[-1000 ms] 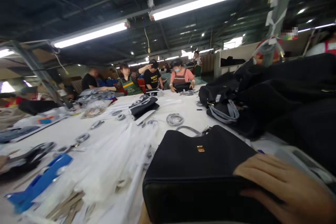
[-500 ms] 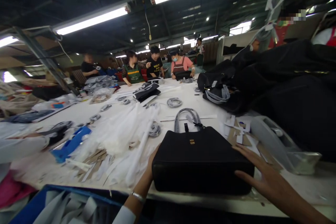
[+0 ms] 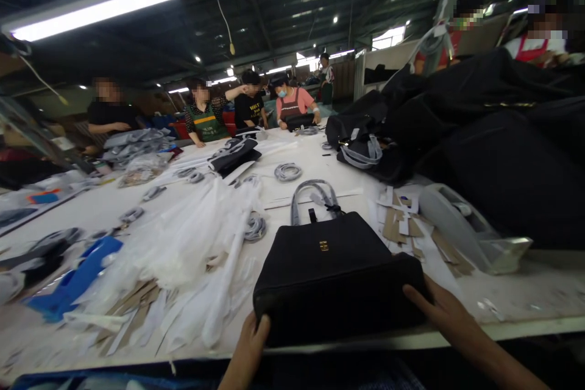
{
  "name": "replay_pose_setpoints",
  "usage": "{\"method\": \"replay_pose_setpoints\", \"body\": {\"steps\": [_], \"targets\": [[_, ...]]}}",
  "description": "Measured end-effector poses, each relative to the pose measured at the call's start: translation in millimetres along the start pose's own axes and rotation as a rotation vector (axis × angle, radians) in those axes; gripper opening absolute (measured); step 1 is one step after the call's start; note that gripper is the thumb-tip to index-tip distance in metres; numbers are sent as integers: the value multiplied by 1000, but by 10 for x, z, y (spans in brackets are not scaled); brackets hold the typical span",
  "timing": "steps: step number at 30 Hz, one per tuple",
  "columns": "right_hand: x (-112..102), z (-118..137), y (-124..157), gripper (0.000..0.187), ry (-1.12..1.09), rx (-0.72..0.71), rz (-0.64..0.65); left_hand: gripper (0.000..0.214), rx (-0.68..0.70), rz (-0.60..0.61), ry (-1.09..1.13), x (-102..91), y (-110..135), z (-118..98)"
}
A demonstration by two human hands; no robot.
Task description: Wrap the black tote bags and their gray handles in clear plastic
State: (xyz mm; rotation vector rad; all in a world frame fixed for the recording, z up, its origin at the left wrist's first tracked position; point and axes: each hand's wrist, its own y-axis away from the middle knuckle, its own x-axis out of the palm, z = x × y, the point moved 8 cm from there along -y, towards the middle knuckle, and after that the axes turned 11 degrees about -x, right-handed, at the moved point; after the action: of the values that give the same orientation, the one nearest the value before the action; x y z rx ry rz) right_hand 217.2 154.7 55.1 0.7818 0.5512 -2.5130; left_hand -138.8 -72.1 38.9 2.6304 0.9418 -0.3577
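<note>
A black handbag (image 3: 320, 268) lies on its back at the table's front edge, its base towards me and its gold emblem facing up. Its wrapped handles (image 3: 315, 186) point away from me. My left hand (image 3: 250, 341) grips the near left corner, thumb on the base. At the right end, my right hand (image 3: 439, 304) holds the bag's side, thumb on the base and the other fingers mostly hidden behind it.
Clear plastic bags (image 3: 183, 244) and card strips (image 3: 132, 311) lie to the left, beside a blue tape dispenser (image 3: 75, 277). A grey tape dispenser (image 3: 470, 225) stands at right, before a heap of black bags (image 3: 493, 128). Several co-workers (image 3: 295, 103) are across the table (image 3: 315, 152).
The view has swung right and the bag sits slightly lower in it. My left hand has come round to the near corner, its thumb now showing. My right hand has closed on the bag's side.
</note>
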Motion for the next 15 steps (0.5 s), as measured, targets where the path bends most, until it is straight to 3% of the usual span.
{"method": "replay_pose_setpoints", "body": {"steps": [5, 11, 15], "targets": [[-6, 43, 27, 67, -138, 9, -74, 64, -24, -83, -111, 35, -59, -41], [144, -106, 80, 65, -321, 92, -199, 58, -21, -227, -151, 13, -63, -25], [98, -65, 36, 69, -381, 87, -99, 68, 26, -243, -33, -91, -79, -76]]}}
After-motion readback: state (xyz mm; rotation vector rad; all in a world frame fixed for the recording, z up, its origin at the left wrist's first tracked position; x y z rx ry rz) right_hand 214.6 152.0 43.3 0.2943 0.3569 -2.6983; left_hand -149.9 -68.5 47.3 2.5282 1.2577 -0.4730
